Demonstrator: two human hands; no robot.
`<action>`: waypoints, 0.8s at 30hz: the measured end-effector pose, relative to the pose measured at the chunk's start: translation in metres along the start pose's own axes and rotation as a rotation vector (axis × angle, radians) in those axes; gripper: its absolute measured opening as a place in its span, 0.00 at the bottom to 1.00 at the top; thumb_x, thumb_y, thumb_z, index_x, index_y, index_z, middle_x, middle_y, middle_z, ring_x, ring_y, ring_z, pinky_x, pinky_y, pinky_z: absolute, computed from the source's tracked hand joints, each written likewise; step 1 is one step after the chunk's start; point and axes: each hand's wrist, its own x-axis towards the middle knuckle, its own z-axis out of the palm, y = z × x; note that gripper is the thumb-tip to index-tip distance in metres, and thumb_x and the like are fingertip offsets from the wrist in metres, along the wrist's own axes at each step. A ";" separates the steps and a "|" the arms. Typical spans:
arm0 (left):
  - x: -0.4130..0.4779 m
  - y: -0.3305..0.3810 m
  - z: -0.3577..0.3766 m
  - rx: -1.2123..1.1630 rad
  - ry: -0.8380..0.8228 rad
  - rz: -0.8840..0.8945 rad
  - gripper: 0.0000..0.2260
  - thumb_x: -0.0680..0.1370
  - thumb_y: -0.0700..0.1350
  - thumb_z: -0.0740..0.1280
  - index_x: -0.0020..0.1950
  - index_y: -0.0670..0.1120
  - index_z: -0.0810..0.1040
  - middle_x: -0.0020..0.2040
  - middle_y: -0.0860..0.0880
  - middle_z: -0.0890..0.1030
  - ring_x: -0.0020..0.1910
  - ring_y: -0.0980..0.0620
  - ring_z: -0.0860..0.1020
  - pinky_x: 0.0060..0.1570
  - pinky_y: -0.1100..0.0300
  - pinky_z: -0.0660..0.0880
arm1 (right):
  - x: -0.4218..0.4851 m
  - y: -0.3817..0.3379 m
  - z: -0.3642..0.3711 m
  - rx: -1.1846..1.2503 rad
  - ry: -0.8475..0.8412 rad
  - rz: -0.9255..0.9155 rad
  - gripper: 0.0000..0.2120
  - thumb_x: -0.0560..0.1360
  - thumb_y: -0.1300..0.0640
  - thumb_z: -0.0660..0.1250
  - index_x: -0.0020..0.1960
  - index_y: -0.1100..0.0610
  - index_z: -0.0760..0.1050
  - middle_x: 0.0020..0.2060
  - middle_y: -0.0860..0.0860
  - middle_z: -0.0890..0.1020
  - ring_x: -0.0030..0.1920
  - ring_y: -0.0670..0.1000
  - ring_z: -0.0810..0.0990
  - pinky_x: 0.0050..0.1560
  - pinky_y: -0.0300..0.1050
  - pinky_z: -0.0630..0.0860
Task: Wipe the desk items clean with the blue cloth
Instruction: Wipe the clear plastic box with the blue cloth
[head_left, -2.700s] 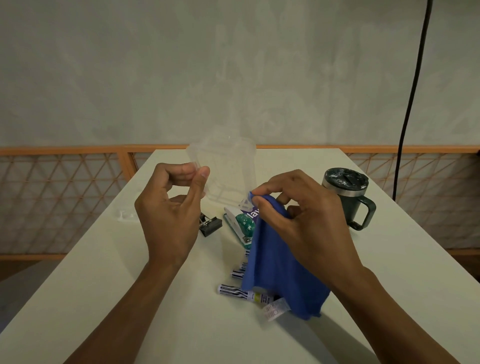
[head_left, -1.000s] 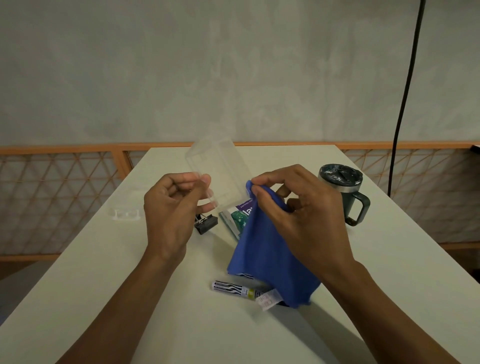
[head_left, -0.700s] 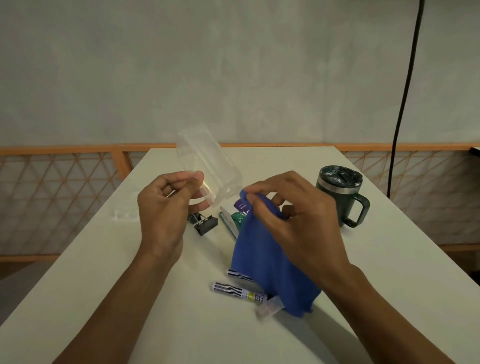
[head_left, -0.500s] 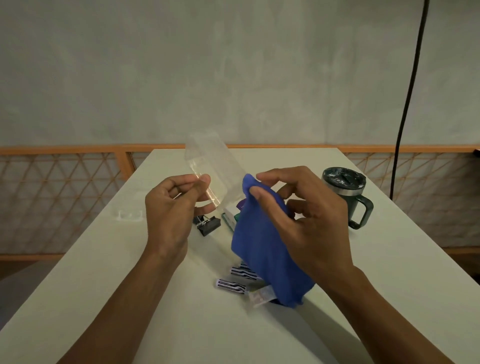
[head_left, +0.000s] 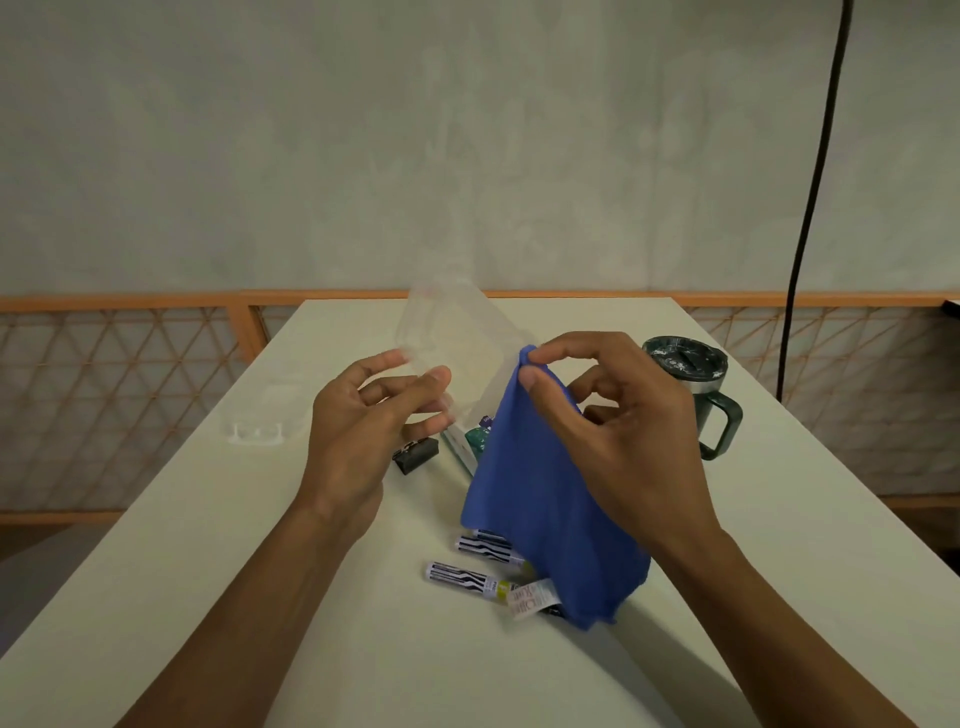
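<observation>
My left hand (head_left: 358, 431) holds a clear plastic box (head_left: 457, 338) by its lower edge, pinched between thumb and fingers and raised above the white table (head_left: 208, 597). My right hand (head_left: 618, 431) pinches the top of the blue cloth (head_left: 550, 509) against the box's right edge; the cloth hangs down to the table. Under the cloth lie striped markers (head_left: 462, 574) and a green-and-white item (head_left: 467, 441), both partly hidden. A black binder clip (head_left: 414, 453) lies just below my left hand.
A dark green lidded mug (head_left: 691, 384) stands at the right. A clear plastic lid (head_left: 265, 421) lies at the table's left edge. An orange lattice railing (head_left: 130, 384) runs behind the table, and a black cable (head_left: 810, 197) hangs at the right.
My left hand has tilted and turned the clear box while my right hand rubbed the cloth along its right edge. The cloth's hanging end has swung slightly over the markers.
</observation>
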 end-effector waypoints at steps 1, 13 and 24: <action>0.000 0.000 -0.001 0.029 -0.018 0.016 0.25 0.75 0.43 0.80 0.70 0.49 0.78 0.50 0.44 0.88 0.47 0.48 0.88 0.45 0.57 0.85 | 0.000 0.000 0.000 0.024 -0.009 0.032 0.06 0.80 0.54 0.76 0.56 0.47 0.83 0.57 0.41 0.84 0.41 0.51 0.82 0.37 0.39 0.77; 0.004 -0.004 -0.011 0.543 -0.195 0.420 0.39 0.72 0.55 0.81 0.80 0.56 0.68 0.72 0.56 0.71 0.65 0.55 0.80 0.58 0.63 0.82 | 0.000 0.006 -0.001 -0.059 0.049 -0.115 0.07 0.80 0.59 0.76 0.58 0.53 0.84 0.55 0.42 0.85 0.41 0.48 0.80 0.36 0.35 0.75; -0.009 -0.003 -0.003 0.672 -0.064 0.573 0.54 0.61 0.69 0.84 0.81 0.55 0.65 0.69 0.56 0.74 0.67 0.56 0.77 0.61 0.64 0.79 | -0.001 0.003 -0.002 -0.111 0.017 -0.233 0.09 0.81 0.61 0.74 0.61 0.56 0.85 0.56 0.48 0.85 0.46 0.45 0.81 0.40 0.36 0.77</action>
